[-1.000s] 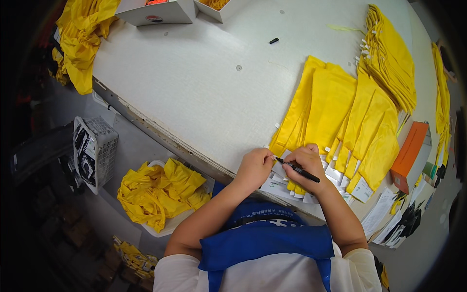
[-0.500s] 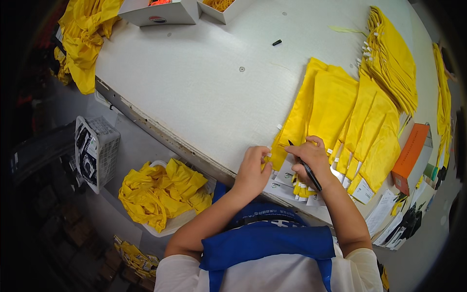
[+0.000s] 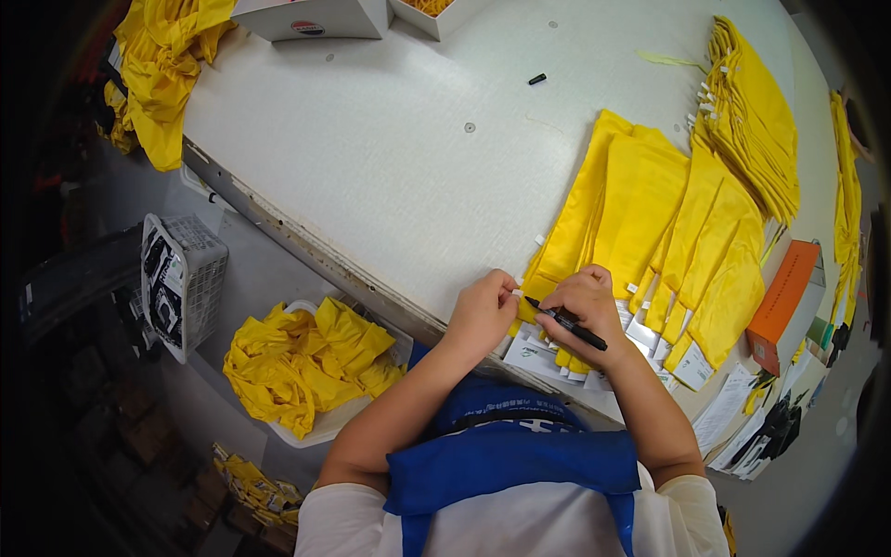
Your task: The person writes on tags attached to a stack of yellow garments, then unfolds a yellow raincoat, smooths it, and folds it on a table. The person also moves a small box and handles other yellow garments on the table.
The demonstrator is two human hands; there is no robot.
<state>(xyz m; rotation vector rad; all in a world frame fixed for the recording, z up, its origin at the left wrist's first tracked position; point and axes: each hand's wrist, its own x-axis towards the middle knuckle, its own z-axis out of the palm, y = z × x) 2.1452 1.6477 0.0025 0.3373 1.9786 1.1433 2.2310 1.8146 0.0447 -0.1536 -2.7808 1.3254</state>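
Observation:
My left hand pinches a small white tag at the left edge of the nearest yellow fabric pieces. In my right hand is a black marker pen, uncapped, its tip pointing left close to the tag. Whether the tip touches the tag is too small to tell. Beneath both hands, white printed cards stick out from the near ends of the yellow pieces. A black pen cap lies on the far part of the white table.
At the right are a fanned yellow stack and an orange box. White boxes stand at the far edge. Left of the table, a bin holds crumpled yellow fabric, near a white basket. More yellow fabric hangs over the far-left corner.
My right hand has tilted the marker flatter and brought its tip down and left, toward the tag. My left hand has stayed almost in place, still pinching the tag.

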